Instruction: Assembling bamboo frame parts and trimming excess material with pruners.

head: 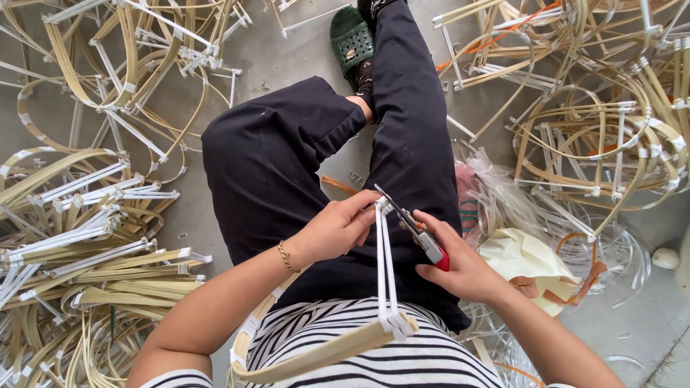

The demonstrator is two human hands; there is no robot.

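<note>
The left hand (338, 228), at frame centre, pinches the top end of two white rods (386, 266) between thumb and fingers. The rods run down to a pale curved cane strip (323, 352) at lower centre, over the lap. The right hand (460, 266) is closed around red-handled pliers (415, 231), whose tip meets the rod ends beside the left fingertips.

Hazards:
- The plier tip works just beside the left fingertips; a slip could nip them.
- The rods are gripped at one end only; twisting may loosen their binding at the strip.

Not determinable: whether the plier jaws grip a staple, wire or the rod itself. The strip's lower end is cut off by the bottom edge. The bundles (86, 237) at left overlap too densely to separate.
</note>
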